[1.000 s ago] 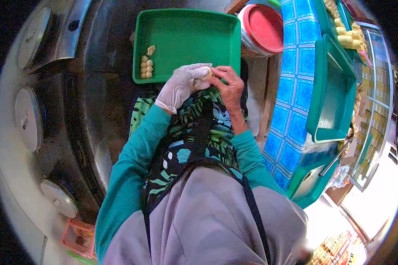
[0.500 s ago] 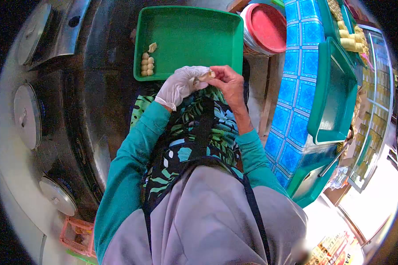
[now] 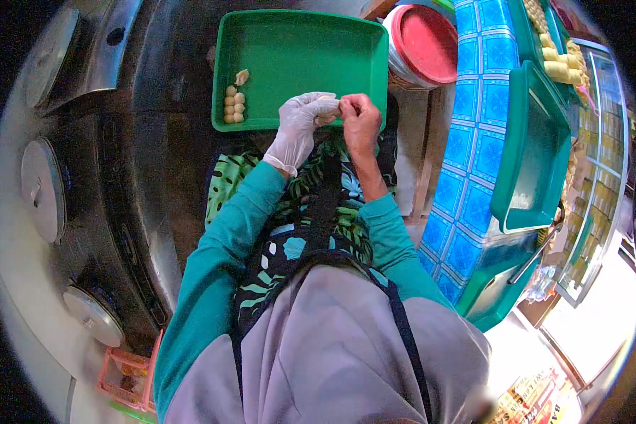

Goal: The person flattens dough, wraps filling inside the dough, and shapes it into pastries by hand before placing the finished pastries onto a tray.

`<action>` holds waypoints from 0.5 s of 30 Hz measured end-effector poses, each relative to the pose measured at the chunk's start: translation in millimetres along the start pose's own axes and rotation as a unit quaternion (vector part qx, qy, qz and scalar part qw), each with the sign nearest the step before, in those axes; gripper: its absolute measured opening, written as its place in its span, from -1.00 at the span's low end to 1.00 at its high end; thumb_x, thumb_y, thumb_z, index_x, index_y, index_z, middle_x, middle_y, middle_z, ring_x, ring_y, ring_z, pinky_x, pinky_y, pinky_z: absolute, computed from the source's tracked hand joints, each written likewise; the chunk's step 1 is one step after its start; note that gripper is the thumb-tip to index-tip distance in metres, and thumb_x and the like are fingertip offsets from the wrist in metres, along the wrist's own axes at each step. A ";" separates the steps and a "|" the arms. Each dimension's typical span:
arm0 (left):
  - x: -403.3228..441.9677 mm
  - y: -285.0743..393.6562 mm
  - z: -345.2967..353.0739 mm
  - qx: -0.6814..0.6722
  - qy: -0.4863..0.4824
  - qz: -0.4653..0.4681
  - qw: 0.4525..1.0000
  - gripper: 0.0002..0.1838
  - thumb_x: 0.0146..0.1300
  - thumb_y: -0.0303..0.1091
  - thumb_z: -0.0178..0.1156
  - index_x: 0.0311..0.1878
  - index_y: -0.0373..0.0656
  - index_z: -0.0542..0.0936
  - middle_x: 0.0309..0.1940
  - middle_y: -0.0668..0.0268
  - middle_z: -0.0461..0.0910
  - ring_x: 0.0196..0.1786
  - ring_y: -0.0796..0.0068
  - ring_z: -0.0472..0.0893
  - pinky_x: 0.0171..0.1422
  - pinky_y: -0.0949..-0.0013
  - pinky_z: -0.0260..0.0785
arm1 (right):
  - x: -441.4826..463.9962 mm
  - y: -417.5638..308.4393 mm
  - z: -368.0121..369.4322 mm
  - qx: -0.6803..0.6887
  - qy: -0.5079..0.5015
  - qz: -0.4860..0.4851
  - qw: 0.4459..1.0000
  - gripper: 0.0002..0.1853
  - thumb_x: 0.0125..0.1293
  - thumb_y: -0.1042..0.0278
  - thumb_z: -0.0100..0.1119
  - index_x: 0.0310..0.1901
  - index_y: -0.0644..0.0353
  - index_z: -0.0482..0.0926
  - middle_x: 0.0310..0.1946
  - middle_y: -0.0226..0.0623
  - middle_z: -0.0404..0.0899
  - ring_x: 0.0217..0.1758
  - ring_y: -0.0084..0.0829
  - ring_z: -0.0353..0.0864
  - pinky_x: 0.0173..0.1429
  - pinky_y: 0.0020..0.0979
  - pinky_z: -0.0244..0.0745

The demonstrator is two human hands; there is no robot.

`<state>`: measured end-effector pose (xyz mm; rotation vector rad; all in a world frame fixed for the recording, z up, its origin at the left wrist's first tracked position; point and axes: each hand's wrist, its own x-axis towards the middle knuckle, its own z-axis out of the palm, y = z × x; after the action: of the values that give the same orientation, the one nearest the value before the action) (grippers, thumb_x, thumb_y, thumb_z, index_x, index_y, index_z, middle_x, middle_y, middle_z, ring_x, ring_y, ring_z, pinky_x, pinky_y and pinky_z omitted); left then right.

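Observation:
My left hand, in a thin white glove, is closed with its fingertips brought together over the near part of a green tray. Bare and pinched, my right hand meets it fingertip to fingertip. Between them is a small pale piece of dough, mostly hidden by the fingers. In the tray's left corner, several round dough balls sit in two short rows. Just above them lies an uneven, flatter dough piece.
To the right runs a table with a blue patterned cloth, bearing another green tray. A bucket with a red lid stands beyond the near tray. Dark stove-like equipment with round metal lids fills the left. A pink basket is lower left.
Both hands have shifted slightly up and over the tray, and the left wrist has turned more upright. The pale piece between the fingertips is now less visible. The balls stay in place.

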<state>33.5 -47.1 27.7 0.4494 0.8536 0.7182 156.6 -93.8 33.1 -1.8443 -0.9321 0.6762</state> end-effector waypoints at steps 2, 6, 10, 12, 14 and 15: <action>-1.3 1.3 3.3 -0.042 0.025 0.010 0.999 -0.81 0.19 -0.48 0.31 -0.13 -0.32 0.64 -0.28 0.26 0.70 -0.30 0.45 0.68 -0.19 0.47 0.55 | 2.1 -5.8 3.9 -0.072 0.024 -0.053 0.996 -0.93 0.23 0.47 0.25 -0.35 0.28 0.60 -0.44 -0.23 0.66 -0.42 -0.32 0.63 -0.29 -0.29 0.50; -0.2 7.7 -3.5 -0.048 -0.004 0.000 0.999 -0.75 0.23 -0.47 0.25 -0.03 -0.34 0.61 -0.15 0.19 0.68 -0.15 0.37 0.68 -0.04 0.40 0.53 | 10.0 -5.3 9.7 -0.139 0.043 -0.121 0.982 -0.97 0.17 0.54 0.22 -0.37 0.25 0.56 -0.42 -0.11 0.61 -0.30 -0.07 0.62 -0.18 -0.13 0.49; -2.7 18.3 -9.0 -0.097 -0.012 -0.001 0.995 -0.70 0.30 -0.46 0.21 0.07 -0.35 0.56 -0.04 0.16 0.64 -0.01 0.34 0.64 0.06 0.37 0.52 | 33.0 9.8 5.5 -0.230 0.054 -0.158 0.959 -0.92 0.11 0.60 0.22 -0.37 0.24 0.53 -0.41 -0.11 0.60 -0.26 -0.06 0.60 -0.16 -0.11 0.47; -4.1 24.0 -11.8 -0.100 -0.019 0.001 0.995 -0.68 0.33 -0.45 0.19 0.11 -0.35 0.53 0.00 0.15 0.62 0.04 0.33 0.63 0.10 0.35 0.53 | 41.6 21.8 0.2 -0.252 0.026 -0.150 0.956 -0.91 0.05 0.60 0.22 -0.36 0.24 0.60 -0.40 -0.11 0.61 -0.25 -0.08 0.61 -0.14 -0.11 0.48; -8.5 29.0 -11.8 -0.153 -0.033 0.016 0.988 -0.67 0.32 -0.45 0.23 0.11 -0.36 0.53 -0.03 0.15 0.63 -0.02 0.34 0.65 0.11 0.34 0.55 | 48.8 34.4 0.7 -0.182 -0.001 -0.263 0.947 -0.86 0.02 0.57 0.22 -0.34 0.21 0.70 -0.37 -0.10 0.65 -0.22 -0.12 0.62 -0.11 -0.14 0.49; -8.4 28.8 -14.0 -0.153 -0.034 0.018 0.987 -0.67 0.32 -0.45 0.23 0.11 -0.36 0.53 -0.03 0.15 0.63 -0.02 0.34 0.65 0.11 0.34 0.55 | 48.8 28.4 2.5 -0.182 -0.001 -0.265 0.947 -0.86 0.02 0.57 0.22 -0.34 0.21 0.70 -0.37 -0.10 0.65 -0.22 -0.12 0.62 -0.11 -0.14 0.49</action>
<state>7.3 -32.5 41.8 0.2119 0.6585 0.8469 190.9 -60.2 3.3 -1.7776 -1.5567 0.1765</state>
